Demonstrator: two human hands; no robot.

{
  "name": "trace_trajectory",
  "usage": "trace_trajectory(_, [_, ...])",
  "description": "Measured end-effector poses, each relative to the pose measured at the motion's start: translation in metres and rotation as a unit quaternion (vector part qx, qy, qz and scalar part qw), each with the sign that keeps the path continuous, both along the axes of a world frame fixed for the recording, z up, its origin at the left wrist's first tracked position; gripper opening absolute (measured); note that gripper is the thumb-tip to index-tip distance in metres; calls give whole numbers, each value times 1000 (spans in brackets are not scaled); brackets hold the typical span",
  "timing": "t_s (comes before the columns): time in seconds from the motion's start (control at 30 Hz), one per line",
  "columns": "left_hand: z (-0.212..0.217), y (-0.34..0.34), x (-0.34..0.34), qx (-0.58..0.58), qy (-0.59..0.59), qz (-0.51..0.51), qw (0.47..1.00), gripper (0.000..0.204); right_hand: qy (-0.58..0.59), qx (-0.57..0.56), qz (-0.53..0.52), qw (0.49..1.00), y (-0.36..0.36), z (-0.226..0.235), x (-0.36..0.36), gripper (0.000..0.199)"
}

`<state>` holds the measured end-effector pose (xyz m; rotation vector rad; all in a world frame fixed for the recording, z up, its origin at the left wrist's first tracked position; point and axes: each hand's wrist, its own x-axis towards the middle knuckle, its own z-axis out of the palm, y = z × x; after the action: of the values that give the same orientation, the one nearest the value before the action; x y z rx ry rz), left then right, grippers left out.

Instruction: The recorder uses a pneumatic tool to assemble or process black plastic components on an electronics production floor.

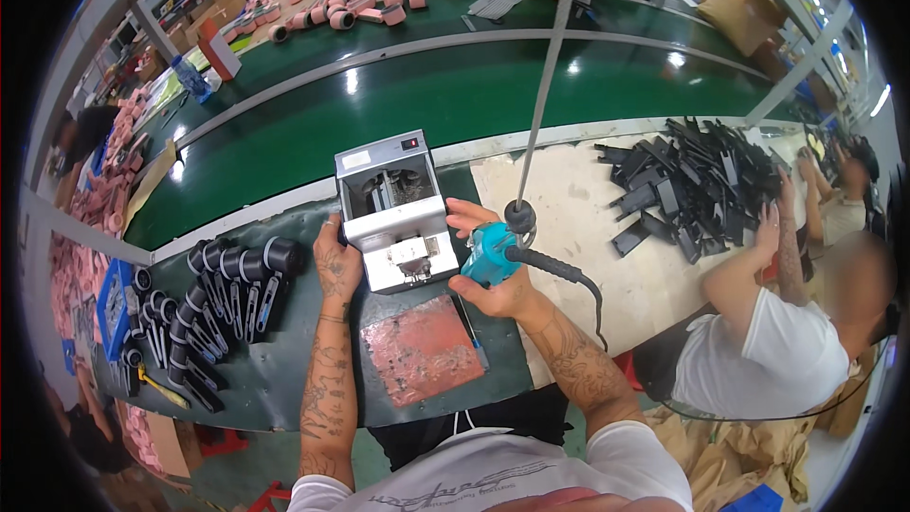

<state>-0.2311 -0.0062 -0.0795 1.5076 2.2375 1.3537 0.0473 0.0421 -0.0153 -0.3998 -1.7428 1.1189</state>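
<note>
A grey and white screw feeder machine (396, 213) stands on the green bench mat, its top open over a dark inner track. My left hand (336, 261) presses against its left side, fingers partly hidden behind the casing. In my right hand (502, 294) lies a teal electric screwdriver (490, 254), tilted, between thumb and fingers. The fingertips of that hand reach the feeder's right side. A worn reddish pad (422, 351) lies in front of the feeder, with a thin pen-like tool (472, 334) along its right edge.
Several black and grey handle-shaped parts (237, 284) lie at left beside a blue bin (116, 308) and a yellow-handled tool (163, 387). A suspension rod (548, 71) and black cable (599, 308) meet the screwdriver. Black pieces (687, 185) are heaped at right near a co-worker (768, 351). Beyond runs a green conveyor (427, 90).
</note>
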Motion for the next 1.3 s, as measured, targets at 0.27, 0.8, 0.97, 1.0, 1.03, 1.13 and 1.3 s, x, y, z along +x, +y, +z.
trace_trajectory(0.27, [10, -1, 5, -3, -1, -9, 1000, 35, -12, 30, -13, 999, 1, -4, 1, 74])
trace_trajectory(0.8, [12, -2, 9, 1, 21, 19, 1000, 39, 3, 31, -6, 1000, 3, -6, 1, 81])
trace_trajectory(0.97, [19, -2, 10, -27, -21, -7, 999, 37, 4, -8, 2, 1000, 2, -4, 1, 88])
trace_trajectory(1.0, [18, -1, 11, -11, -6, 1, 1000, 37, 3, -8, 2, 1000, 2, -4, 1, 88])
trace_trajectory(1.03, [17, -2, 11, 6, 9, 10, 1000, 37, 6, -11, 3, 1000, 1, -3, 1, 86])
trace_trajectory(1.13, [3, -2, 5, 49, 46, 18, 998, 37, 3, 4, 2, 1000, 2, -5, 0, 81])
trace_trajectory(1.3, [9, 0, 5, -2, -2, -8, 1000, 37, -4, 24, -5, 1000, 3, -7, 2, 74])
